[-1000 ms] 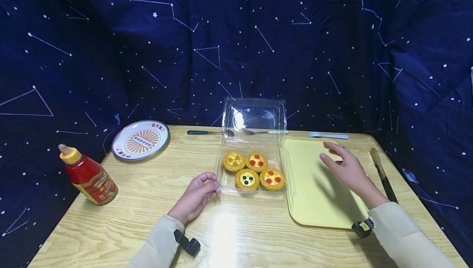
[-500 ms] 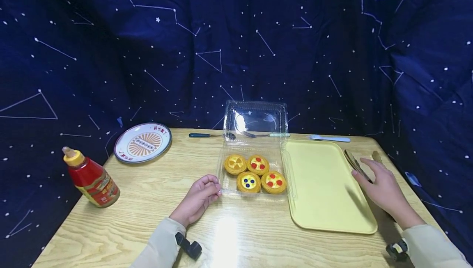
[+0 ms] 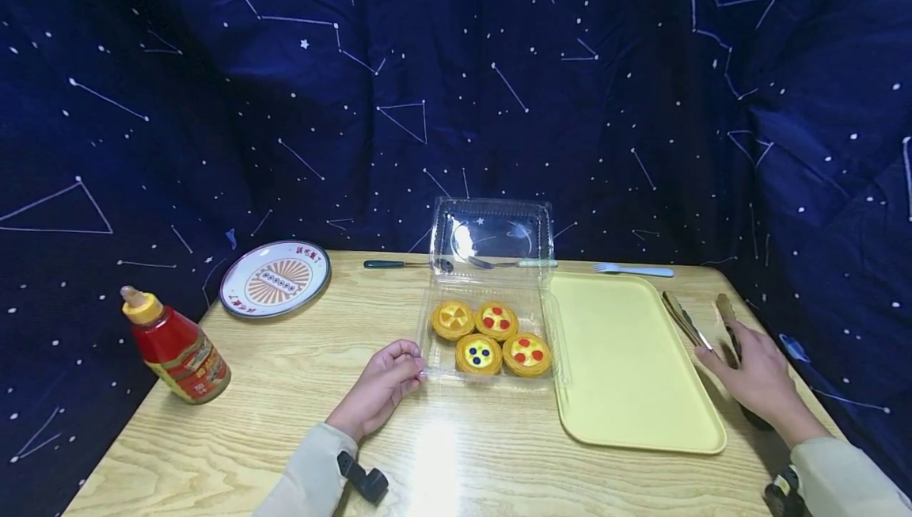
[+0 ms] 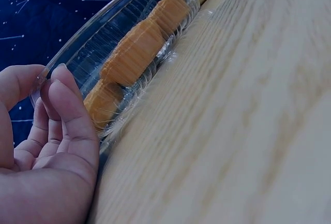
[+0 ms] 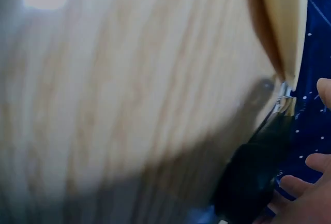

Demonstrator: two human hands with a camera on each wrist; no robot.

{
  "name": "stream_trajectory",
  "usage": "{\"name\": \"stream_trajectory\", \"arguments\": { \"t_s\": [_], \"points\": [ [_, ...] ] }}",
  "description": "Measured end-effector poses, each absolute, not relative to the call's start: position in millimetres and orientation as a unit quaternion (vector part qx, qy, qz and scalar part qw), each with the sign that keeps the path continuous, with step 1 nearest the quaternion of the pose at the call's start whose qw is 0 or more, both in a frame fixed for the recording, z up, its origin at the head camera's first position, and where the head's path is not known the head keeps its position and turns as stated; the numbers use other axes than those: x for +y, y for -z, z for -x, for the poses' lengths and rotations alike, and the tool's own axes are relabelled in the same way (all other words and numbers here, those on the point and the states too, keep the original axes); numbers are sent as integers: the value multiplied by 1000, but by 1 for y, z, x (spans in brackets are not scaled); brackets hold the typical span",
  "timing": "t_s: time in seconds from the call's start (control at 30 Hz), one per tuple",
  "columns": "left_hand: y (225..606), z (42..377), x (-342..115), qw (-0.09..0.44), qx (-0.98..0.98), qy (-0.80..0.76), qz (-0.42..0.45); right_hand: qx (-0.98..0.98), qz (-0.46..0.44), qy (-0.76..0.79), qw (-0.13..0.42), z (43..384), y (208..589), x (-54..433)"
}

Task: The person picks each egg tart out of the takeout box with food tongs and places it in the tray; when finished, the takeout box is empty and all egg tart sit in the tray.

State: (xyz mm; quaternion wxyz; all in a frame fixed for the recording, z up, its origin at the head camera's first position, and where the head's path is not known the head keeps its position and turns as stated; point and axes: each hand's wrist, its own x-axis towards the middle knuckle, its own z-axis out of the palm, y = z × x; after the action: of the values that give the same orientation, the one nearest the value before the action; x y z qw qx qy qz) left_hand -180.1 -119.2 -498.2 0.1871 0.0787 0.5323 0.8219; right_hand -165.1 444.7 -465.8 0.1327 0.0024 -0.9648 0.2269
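Note:
In the head view, my left hand [image 3: 381, 386] pinches the left rim of a clear plastic clamshell box [image 3: 492, 241] with its lid raised. Several small tarts lie inside, among them an orange-topped one [image 3: 453, 320], one with blue dots [image 3: 479, 354] and one with red dots [image 3: 527, 355]. The left wrist view shows thumb and fingertips meeting at the box's edge. My right hand [image 3: 765, 378] hovers over the tongs [image 3: 682, 319], fingers spread about their black handles [image 5: 245, 177]; part of the tongs is hidden beneath the hand.
A yellow tray [image 3: 637, 359] lies between the box and the tongs. Behind it is a blue fork [image 3: 632, 270]. A dark-handled utensil [image 3: 388, 264] lies along the back edge. At left stand a red sauce bottle [image 3: 187, 355] and a patterned plate [image 3: 275, 279].
My right hand has moved right and down from above the tray to the tongs. My left hand stays at the box's rim.

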Motion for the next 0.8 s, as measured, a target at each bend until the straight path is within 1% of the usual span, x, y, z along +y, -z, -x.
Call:
{"name": "stream_trajectory", "arguments": {
  "t_s": [0.23, 0.43, 0.57, 0.67, 0.8],
  "points": [
    [496, 179, -119, 185, 541, -816, -80, -970, 34, -215, 106, 172, 472, 450],
    [498, 180, -120, 189, 535, -819, -87, -974, 81, -202, 57, 177, 472, 456],
    [498, 179, -119, 191, 532, -820, -88, -975, 95, -200, 32, 179, 472, 460],
    [498, 179, -119, 190, 533, -820, -86, -976, 87, -199, 28, 181, 472, 461],
    [498, 179, -120, 187, 534, -820, -87, -978, 65, -195, 37, 184, 471, 460]
  ]
}}
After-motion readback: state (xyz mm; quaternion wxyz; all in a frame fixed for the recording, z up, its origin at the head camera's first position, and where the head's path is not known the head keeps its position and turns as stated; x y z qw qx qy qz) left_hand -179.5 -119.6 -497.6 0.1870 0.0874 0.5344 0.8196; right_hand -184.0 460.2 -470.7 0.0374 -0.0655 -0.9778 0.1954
